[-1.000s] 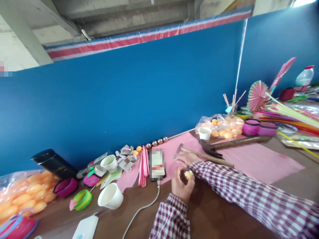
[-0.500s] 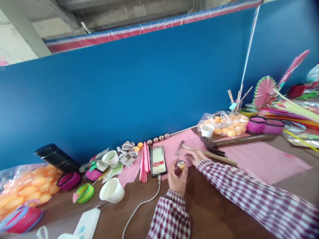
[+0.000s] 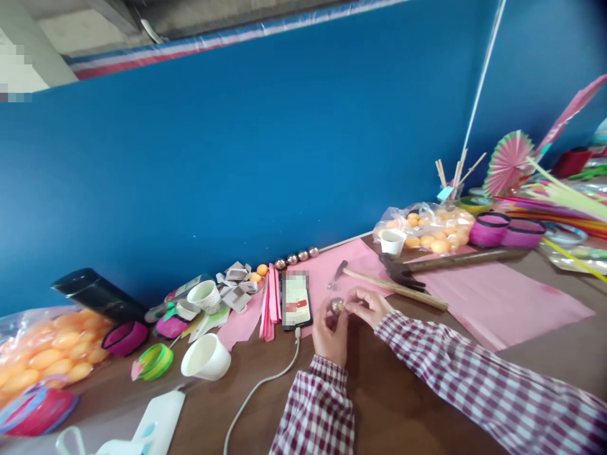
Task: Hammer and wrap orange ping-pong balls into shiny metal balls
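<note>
My left hand (image 3: pixel 331 333) holds a small ball (image 3: pixel 337 306) between thumb and fingers; it is silvery and mirror-like, with a yellowish part showing. Against the ball's right side are the pinched fingertips of my right hand (image 3: pixel 367 306); whatever is between them is too small to make out. Just beyond the ball, tiny shiny bits (image 3: pixel 333 286) lie on pink paper (image 3: pixel 348 256). A small hammer (image 3: pixel 379 279) with a wooden handle rests behind my right hand. Several finished-looking silver balls (image 3: pixel 303 256) stand in a row along the blue wall.
A phone (image 3: pixel 296 300) with a charging cable (image 3: pixel 263 382) lies left of my hands. Further left are a white cup (image 3: pixel 206 357), a black bottle (image 3: pixel 99 297) and a bag of orange balls (image 3: pixel 61 347). A larger hammer (image 3: pixel 455 261) and another ball bag (image 3: pixel 427 230) sit right.
My right hand has moved in to the ball, its fingertips now at the ball's side. The yellowish part of the ball shows less. The view has shifted slightly.
</note>
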Action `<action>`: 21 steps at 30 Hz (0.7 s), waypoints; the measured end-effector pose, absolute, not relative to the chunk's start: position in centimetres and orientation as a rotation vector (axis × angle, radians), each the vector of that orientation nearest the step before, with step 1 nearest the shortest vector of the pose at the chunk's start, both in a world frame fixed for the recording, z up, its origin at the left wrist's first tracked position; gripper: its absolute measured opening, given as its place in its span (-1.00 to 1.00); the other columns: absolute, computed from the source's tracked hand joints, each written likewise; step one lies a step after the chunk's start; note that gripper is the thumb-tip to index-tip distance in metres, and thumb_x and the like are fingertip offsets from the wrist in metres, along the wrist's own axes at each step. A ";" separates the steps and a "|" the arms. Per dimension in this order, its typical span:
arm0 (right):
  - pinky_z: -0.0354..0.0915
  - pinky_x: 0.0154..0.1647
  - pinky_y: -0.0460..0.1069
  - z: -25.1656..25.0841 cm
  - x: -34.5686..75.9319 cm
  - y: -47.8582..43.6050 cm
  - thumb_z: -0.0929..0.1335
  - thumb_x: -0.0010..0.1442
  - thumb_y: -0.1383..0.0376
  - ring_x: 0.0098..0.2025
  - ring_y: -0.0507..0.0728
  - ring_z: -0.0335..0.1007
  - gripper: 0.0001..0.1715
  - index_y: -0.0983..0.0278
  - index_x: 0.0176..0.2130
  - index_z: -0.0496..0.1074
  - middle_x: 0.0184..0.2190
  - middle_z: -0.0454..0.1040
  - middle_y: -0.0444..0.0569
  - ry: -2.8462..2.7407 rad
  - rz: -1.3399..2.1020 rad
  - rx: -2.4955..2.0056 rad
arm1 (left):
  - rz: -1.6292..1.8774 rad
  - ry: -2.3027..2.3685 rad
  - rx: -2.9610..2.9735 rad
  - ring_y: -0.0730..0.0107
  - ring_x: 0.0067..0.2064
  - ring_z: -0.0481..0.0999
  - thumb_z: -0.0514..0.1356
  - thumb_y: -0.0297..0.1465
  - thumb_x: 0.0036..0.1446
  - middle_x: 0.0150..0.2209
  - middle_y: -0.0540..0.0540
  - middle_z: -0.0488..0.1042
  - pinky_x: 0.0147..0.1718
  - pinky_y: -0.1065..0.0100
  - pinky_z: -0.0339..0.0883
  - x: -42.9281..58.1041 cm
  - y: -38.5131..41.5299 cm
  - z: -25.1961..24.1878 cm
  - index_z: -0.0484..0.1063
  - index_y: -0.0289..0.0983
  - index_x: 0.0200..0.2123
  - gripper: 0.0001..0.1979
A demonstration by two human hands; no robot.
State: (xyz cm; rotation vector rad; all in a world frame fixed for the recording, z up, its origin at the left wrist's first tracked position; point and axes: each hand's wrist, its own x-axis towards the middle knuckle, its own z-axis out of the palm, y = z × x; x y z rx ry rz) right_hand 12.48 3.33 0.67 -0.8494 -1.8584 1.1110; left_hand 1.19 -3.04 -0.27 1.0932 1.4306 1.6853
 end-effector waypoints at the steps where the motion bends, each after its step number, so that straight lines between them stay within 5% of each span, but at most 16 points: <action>1: 0.30 -0.32 -0.04 0.6 12.5 3.3 0.31 0.01 0.27 -0.36 0.05 0.34 -0.89 0.29 -0.44 0.35 -0.41 0.40 -0.07 -1.871 1.085 -0.849 | 1.698 1.437 1.093 0.38 -0.37 0.49 0.24 -0.31 -0.13 -0.23 -0.20 0.46 -0.40 0.37 0.39 1.2 -3.1 -0.2 0.34 -0.31 -0.12 -0.56; 21: 0.30 -0.30 -0.04 -0.1 12.7 3.3 0.32 0.03 0.20 -0.31 0.06 0.33 -0.80 0.30 -0.45 0.37 -0.34 0.36 -0.01 -1.860 1.144 -0.797 | 1.661 1.461 1.143 0.30 -0.26 0.49 0.24 -0.38 -0.13 -0.16 -0.22 0.43 -0.30 0.31 0.39 1.0 -3.2 0.1 0.33 -0.32 -0.13 -0.58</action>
